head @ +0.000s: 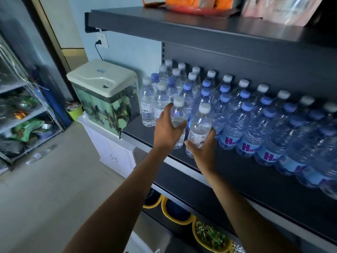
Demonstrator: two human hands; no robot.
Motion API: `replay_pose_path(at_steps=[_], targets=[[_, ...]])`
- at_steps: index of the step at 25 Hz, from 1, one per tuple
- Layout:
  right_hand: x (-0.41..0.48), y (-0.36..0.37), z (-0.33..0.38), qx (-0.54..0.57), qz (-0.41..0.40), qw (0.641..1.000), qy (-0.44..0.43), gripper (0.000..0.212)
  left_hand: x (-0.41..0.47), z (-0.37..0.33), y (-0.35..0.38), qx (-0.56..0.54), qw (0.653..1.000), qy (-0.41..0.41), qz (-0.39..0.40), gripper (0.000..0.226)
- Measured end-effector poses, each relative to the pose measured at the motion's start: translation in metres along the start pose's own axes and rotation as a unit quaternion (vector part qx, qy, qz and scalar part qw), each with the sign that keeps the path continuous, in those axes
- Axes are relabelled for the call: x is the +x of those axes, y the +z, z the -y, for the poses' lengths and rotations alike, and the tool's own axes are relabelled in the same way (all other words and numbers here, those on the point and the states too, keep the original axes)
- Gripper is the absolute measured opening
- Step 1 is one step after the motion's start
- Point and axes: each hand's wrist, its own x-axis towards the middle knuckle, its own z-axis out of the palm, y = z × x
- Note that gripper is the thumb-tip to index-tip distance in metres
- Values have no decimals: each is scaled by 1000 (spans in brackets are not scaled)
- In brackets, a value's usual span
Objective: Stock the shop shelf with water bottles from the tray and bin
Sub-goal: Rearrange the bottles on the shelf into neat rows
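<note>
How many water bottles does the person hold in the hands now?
2. The left hand grips one white-capped bottle at the front of the shelf; the right hand grips a second bottle just right of it. No other held bottle is visible.

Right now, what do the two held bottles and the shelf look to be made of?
Left bottle and right bottle: clear, glossy, likely thin plastic; see-through with highlights, opaque white caps. Shelf: dark, matte, probably painted metal, judging by its thin edge and slotted upright.
</note>
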Motion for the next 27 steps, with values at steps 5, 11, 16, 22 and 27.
replay_pose_path(at_steps=[5,11,16,22,27], targets=[[-18,-6,-36,-188,56,979,60,88,-18,28,31,19,997,-71,-25,67],[10,-2,-34,-243,75,966,51,73,-13,48,37,11,997,-53,-57,69],[21,9,-33,-252,69,963,61,56,-13,60,39,7,992,-81,-93,53],[22,11,-49,-227,39,973,25,41,-17,68,54,-14,985,-125,-120,53],[25,14,-56,-212,31,977,14,46,-21,80,60,9,983,-122,-135,32]])
